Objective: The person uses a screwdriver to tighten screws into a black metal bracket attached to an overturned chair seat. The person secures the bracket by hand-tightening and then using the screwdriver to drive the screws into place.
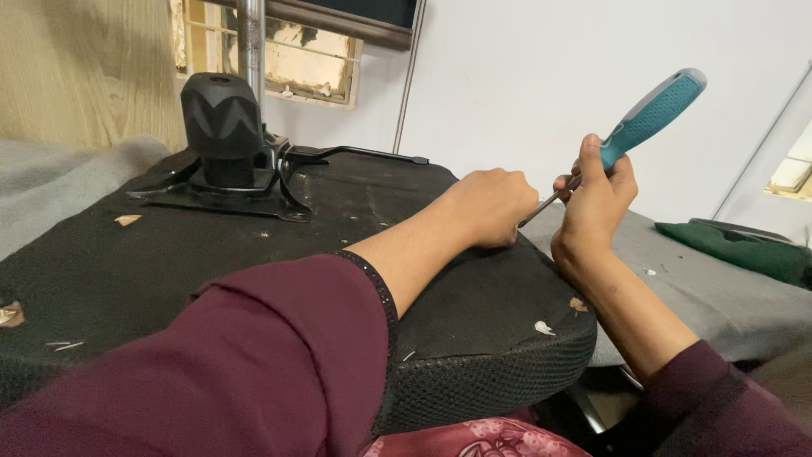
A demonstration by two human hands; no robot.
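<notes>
An upturned black office chair seat (211, 254) lies in front of me, its underside fabric facing up. My right hand (596, 203) grips a screwdriver (651, 114) with a teal and grey handle, its metal shaft angled down-left toward the seat's far right edge. My left hand (491, 203) is closed in a fist on that edge, right at the shaft's tip, which it hides. I cannot tell whether the left fingers pinch anything. Both arms wear dark maroon sleeves.
A black chair mechanism with a conical boot (224, 127) and a lever (364, 154) is bolted to the seat at the back left. Small scraps (541, 327) dot the fabric. Grey cloth (719, 288) covers the surface beneath; green fabric (744, 250) lies right.
</notes>
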